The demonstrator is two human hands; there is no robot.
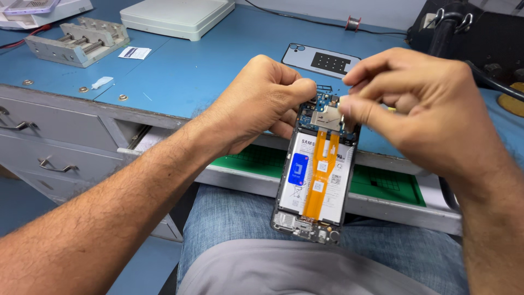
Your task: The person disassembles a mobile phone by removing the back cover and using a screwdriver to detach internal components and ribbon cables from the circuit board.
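Over the lap, a left hand (262, 104) grips the opened black smartphone with orange flex ribbon (316, 169) near its top, at eleven o'clock. The right hand (420, 104), at one o'clock, pinches closed on the exposed circuit board (327, 112); whether anything sits between its fingertips cannot be told. Steadying the frame and working gently looks wisest.

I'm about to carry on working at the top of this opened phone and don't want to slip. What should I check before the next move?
1. Left hand steadies the phone at its top edge: ok.
2. Right hand fingertips at the circuit board: ok.
3. Orange flex cable lies flat on the battery: ok.
4. What the right fingertips pinch: cannot tell.
5. Back cover is apart on the table: ok.
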